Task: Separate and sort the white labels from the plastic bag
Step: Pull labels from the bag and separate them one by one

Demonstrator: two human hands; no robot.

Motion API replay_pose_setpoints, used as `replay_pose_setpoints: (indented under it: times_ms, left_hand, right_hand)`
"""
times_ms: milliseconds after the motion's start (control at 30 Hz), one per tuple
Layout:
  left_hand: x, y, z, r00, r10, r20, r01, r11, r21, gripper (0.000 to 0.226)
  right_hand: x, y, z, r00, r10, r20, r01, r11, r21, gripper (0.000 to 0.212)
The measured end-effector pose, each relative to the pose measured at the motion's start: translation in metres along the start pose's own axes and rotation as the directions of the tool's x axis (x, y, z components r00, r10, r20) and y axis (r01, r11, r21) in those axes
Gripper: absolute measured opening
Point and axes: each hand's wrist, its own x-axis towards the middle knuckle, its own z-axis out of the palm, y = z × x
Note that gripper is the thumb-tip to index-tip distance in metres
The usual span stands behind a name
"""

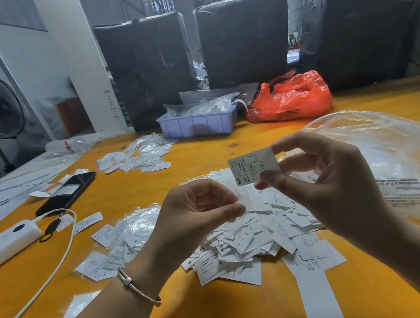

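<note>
Above the heaped white paper labels, right hand pinching a white black-printed XS label, left hand pinching a small clear plastic sleeve.

- White label marked XS, held tilted above the pile.
- Pile of white labels, loosely heaped on the counter.
- Small clear plastic bag, seemingly empty, beneath the label.

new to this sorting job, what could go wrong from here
The XS label is only pinched at its edge by the right hand; dropped, it could fall into the unsorted pile below. The left hand pinches a thin clear sleeve, easily lost among the labels.
</note>
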Motion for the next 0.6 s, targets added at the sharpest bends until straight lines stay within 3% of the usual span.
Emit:
replay_pose_setpoints:
  times_ms: [167,367,600]
  left_hand:
    - [0.000,-0.001,0.000,1.000,0.006,-0.001,-0.006,1.000,-0.005,0.025]
    - [0.001,-0.002,-0.002,0.999,0.000,0.044,0.003,0.997,-0.075,0.014]
    - [0.001,-0.003,-0.004,0.994,-0.038,0.100,0.049,0.993,-0.108,0.013]
  right_hand:
    - [0.001,0.003,-0.002,0.999,-0.017,0.028,0.019,0.998,-0.055,0.022]
    - [0.006,0.009,-0.006,0.985,-0.042,0.170,0.039,0.999,0.021,0.013]
    - [0.010,0.018,-0.010,0.934,0.131,0.333,-0.218,0.946,0.239,0.010]
